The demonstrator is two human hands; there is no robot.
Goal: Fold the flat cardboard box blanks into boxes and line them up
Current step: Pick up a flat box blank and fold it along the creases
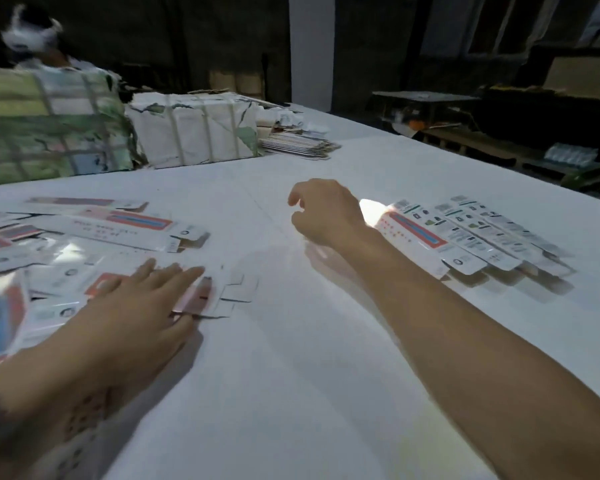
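Left hand [129, 306] at 8 o'clock, fingers straight, pressing flat blank [205, 296] atop the loose blank pile [66, 244]. Right hand [326, 211] near ctr, fingers loosely curled, holding nothing. Folded boxes [465, 233] lined up at 3 o'clock on white table [291, 375].

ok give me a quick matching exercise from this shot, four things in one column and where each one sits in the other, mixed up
Things:
1. left hand
2. right hand
3. row of folded boxes
4. strapped paper bundles

Places:
A. far left of the table, at the back
B. lined up on the right side
C. fingers flat on a blank in the left pile
D. raised mid-table, beside the row, holding nothing

Pairs: 1-C, 2-D, 3-B, 4-A
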